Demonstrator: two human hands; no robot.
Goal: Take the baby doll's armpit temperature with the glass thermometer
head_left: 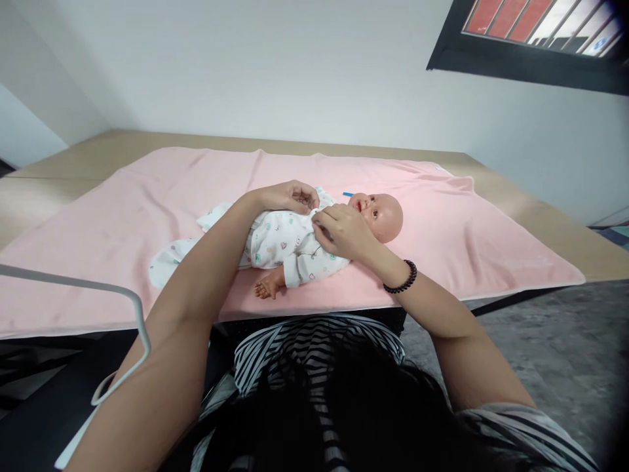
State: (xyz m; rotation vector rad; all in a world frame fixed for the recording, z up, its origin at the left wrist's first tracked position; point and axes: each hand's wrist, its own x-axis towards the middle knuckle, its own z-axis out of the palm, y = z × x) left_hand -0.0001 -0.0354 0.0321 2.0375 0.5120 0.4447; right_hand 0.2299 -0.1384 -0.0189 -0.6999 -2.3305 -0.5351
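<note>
A baby doll (390, 217) lies on its back with its head to the right, dressed in a white printed shirt (280, 237) and matching pants (170, 257). At the shirt's front, near the chest, my left hand (293, 196) has curled fingers pinching the fabric edge. Close beside it, my right hand (344, 229) pinches the same front opening, just below the doll's chin. The two hands' fingertips nearly meet. One doll hand (268, 286) sticks out of its sleeve toward me. My left forearm hides part of the doll's legs.
A pink blanket (491, 242) is spread under the doll on a wooden table (531, 203). A small blue object (348, 194) lies by the doll's head. A grey bent cable or rod (73, 282) crosses the left side. The wall stands behind the table.
</note>
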